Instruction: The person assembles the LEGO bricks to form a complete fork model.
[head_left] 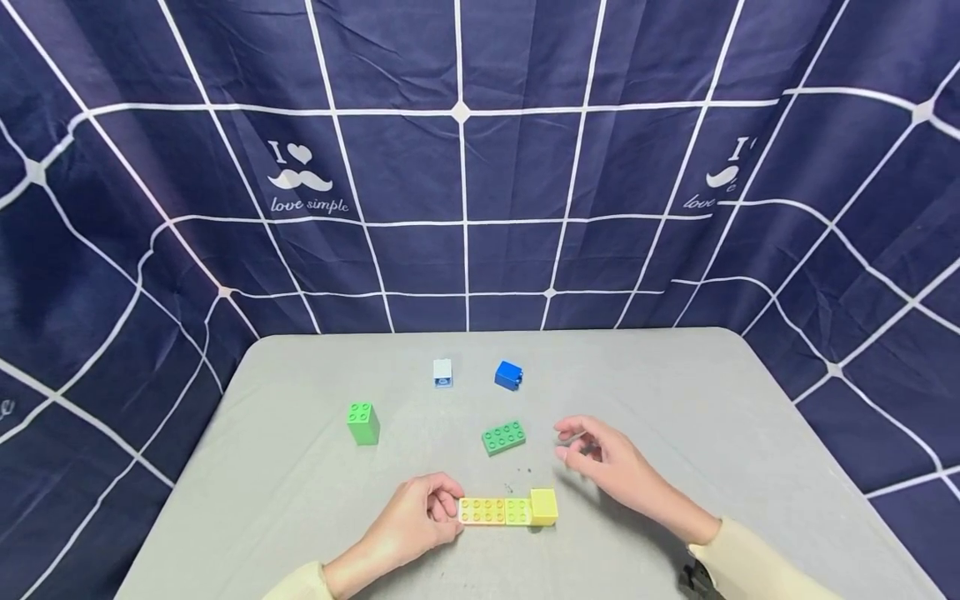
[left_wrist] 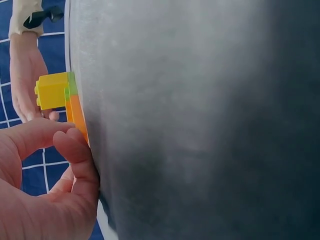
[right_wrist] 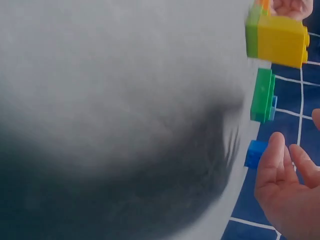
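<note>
Seemingly the step is steadying: the left hand (head_left: 412,512) pinches one end of a joined brick strip (head_left: 510,512) on the counter (head_left: 675,408). The right hand (head_left: 611,461), empty and loosely half-open, hovers near the green eight-stud brick (head_left: 504,437); taking that would call for a pinch.

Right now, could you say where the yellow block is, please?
In the head view, the yellow block sits low, right of centre, on the right end of the light green block.
</note>
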